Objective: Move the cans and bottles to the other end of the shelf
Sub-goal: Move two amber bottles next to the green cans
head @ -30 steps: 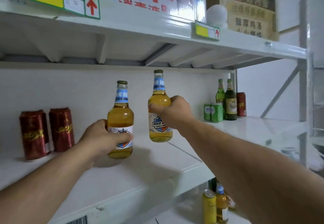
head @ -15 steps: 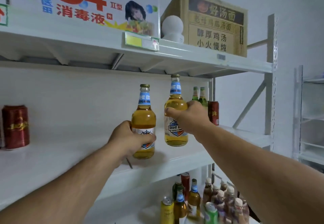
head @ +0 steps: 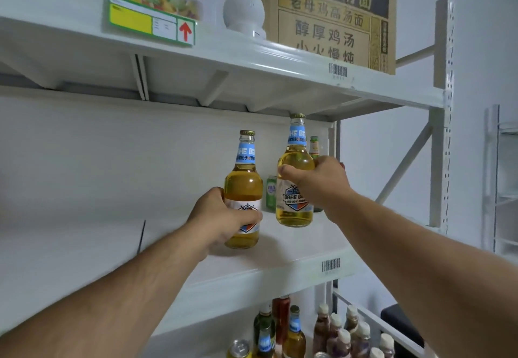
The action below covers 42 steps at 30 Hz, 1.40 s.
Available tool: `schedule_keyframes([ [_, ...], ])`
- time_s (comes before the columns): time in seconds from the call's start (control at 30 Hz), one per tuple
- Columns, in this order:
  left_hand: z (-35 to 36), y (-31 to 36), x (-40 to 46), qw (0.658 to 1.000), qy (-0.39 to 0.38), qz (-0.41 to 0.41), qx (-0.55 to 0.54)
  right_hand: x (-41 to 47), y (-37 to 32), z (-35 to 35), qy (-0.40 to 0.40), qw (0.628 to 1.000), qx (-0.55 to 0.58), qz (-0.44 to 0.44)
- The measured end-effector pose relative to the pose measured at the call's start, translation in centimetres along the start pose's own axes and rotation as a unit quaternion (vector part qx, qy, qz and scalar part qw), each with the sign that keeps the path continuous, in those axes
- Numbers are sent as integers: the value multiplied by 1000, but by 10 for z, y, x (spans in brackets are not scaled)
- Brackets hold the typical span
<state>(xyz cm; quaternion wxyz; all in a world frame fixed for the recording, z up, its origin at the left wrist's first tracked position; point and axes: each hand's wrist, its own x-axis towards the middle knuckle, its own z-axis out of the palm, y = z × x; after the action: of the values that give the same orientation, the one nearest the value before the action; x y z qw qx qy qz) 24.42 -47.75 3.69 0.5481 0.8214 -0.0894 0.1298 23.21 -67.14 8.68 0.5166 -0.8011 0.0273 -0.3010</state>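
The person is holding 2 amber beer bottles upright over the white middle shelf (head: 84, 259), near the center of the frame. The left hand (head: 221, 217) is wrapping its fingers around the lower body of the left bottle (head: 244, 186), gripping it over the label; the bottle's base is sitting very close to the shelf surface, and it is unclear whether it is touching. The right hand (head: 319, 184) is clamping around the shoulder and upper label of the right bottle (head: 295, 189), which is hanging clear above the shelf, higher than the other. Both bottles are carrying blue neck labels and gold caps.

Behind them, toward center right, a green can (head: 270, 193) is standing between the 2 held bottles, and the neck of a green bottle (head: 314, 147) is showing just above the right hand.

On the top shelf, in the upper part of the frame, a brown cardboard box (head: 330, 18) with printed characters is sitting beside a white round object (head: 244, 13), and a green-edged price tag (head: 151, 23) is hanging on the shelf edge at upper left. A barcode sticker (head: 330, 264) is sitting on the middle shelf's front edge. At the bottom center, a cluster of bottles and cans (head: 308, 332) is crowding the lower shelf.
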Motion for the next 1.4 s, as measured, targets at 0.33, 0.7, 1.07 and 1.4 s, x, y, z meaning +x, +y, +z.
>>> schedule_keyframes([
  [0.33, 27, 4, 72, 1000, 26, -10, 3, 85, 17, 23, -28, 1000, -3, -4],
  [0.7, 22, 0, 128, 993, 105, -54, 33, 154, 28, 79, -108, 994, 6, -30],
  [1.07, 19, -26, 155, 982, 163, -86, 38, 204, 47, 148, -173, 984, -15, -32],
  [1.4, 13, -39, 160, 986, 153, -67, 9, 218, 79, 185, -183, 983, -18, 18],
])
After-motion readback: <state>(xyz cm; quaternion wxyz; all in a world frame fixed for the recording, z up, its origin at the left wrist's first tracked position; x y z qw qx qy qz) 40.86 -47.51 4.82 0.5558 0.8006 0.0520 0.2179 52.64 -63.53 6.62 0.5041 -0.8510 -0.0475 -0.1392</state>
